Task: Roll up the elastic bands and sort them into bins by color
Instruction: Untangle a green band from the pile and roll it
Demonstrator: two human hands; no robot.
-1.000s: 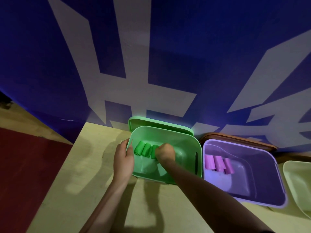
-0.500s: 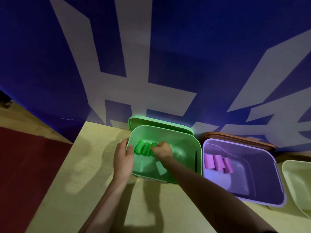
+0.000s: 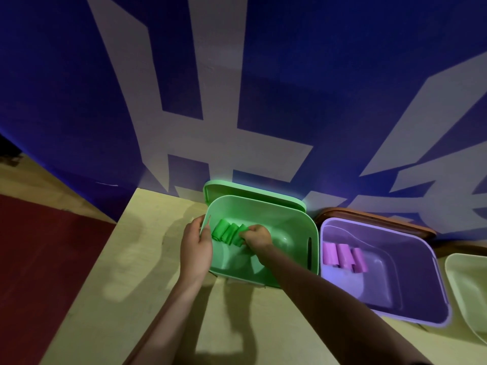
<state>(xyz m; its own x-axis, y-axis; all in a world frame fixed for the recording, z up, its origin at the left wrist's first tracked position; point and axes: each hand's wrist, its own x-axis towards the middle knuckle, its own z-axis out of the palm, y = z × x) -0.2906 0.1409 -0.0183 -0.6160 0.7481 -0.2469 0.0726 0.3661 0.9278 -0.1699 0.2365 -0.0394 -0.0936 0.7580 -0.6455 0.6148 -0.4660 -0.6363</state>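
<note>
A green bin (image 3: 292, 222) stands on the pale yellow table (image 3: 110, 299), tilted toward me. Three rolled green bands (image 3: 225, 231) lie side by side at its left inner wall. My right hand (image 3: 257, 237) reaches into the bin, its curled fingers pinching the rightmost green roll. My left hand (image 3: 196, 247) grips the bin's left rim. To the right, a purple bin (image 3: 411, 262) holds three rolled pink-purple bands (image 3: 344, 256).
A green lid (image 3: 253, 193) leans behind the green bin and a brown lid (image 3: 376, 218) lies behind the purple one. A pale green bin (image 3: 466, 291) is cut off at the right edge. A blue wall with white shapes rises behind; the table's left edge drops to a red floor.
My right hand has moved a little left and further into the green bin, closing onto the rightmost green roll. The left hand has stayed on the rim.
</note>
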